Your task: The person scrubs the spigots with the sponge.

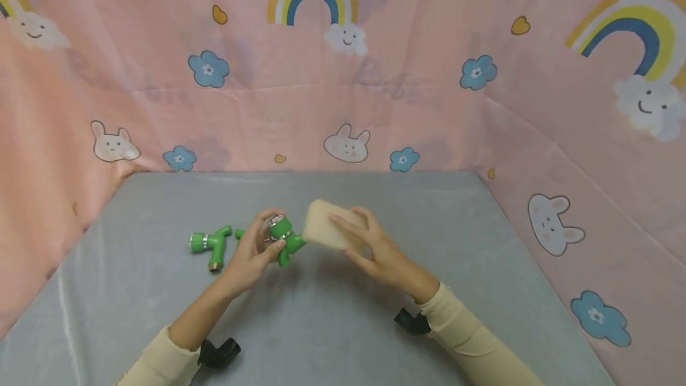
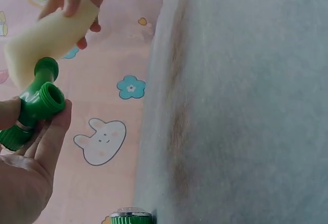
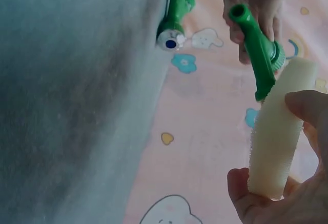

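Note:
My left hand (image 1: 249,261) grips a green plastic tap (image 1: 292,243) with a ribbed knob, fingers and thumb around the knob end. In the left wrist view the open pipe ends of the tap (image 2: 38,101) face outward. A pale cream sponge block (image 1: 327,225) is held by my right hand (image 1: 388,258), thumb on one side and fingers on the other. The sponge (image 3: 277,137) meets one end of the tap (image 3: 259,49) and appears to touch it. Both things are held above the table.
Another green tap (image 1: 217,246) with a brass thread lies on the grey table (image 1: 343,338), left of my left hand. A further green piece (image 1: 239,233) is mostly hidden behind that hand. A pink printed curtain (image 1: 246,112) borders the table at the back and sides.

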The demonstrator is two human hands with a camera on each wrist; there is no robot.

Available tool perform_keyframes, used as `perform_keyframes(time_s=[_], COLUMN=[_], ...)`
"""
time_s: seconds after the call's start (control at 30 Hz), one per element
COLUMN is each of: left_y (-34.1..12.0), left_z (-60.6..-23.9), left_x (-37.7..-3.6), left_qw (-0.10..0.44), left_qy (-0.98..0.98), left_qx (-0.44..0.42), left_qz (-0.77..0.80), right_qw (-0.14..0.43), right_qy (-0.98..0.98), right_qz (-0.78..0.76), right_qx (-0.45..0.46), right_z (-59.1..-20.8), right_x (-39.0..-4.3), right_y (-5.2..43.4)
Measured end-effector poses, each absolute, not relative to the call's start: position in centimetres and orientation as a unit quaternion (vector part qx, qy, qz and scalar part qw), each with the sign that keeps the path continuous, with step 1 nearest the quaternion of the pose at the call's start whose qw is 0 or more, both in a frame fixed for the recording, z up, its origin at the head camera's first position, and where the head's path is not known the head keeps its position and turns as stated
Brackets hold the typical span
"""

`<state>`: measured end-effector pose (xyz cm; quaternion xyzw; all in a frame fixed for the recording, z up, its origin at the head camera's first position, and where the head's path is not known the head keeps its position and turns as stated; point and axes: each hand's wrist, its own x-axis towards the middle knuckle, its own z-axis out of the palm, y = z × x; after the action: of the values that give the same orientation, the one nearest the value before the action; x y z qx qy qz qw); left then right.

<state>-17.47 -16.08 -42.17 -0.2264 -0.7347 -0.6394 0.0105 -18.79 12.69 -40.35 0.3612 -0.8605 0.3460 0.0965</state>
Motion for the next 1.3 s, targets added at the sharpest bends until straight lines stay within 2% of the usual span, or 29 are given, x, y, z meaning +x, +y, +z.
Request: perform_keyframes(time_s=[0.33,0.5,0.73,1.13,1.3], left_y=[-16.9,-16.8,-16.6,-16.4,-16.4], left_z=[-42.2,-42.7,-42.7,-42.5,-42.3], left_x=[-17.4,-17.5,-17.6,-17.8,-17.7], left_qw=[-0.090,-0.141,-0.163,-0.188,-0.194], left_qy=[-0.673,-0.638,-0.614,-0.587,-0.579], left_qx=[-0.148,-0.129,-0.111,-0.088,-0.095], left_qz=[-0.719,-0.746,-0.764,-0.783,-0.786], right_qw=[0.089,0.127,0.150,0.196,0.227], right_qy=[-0.872,-0.857,-0.857,-0.879,-0.854], right_qz=[0.364,0.379,0.301,0.301,0.299], right_qx=[0.315,0.324,0.390,0.315,0.360], right_z=[-39.6,-39.6,-40.3,-40.2,-39.9], right_x=[-19.5,-19.4,-18.4,-19.7,-19.0], right_y=[14.6,14.5,12.1,13.7,12.8])
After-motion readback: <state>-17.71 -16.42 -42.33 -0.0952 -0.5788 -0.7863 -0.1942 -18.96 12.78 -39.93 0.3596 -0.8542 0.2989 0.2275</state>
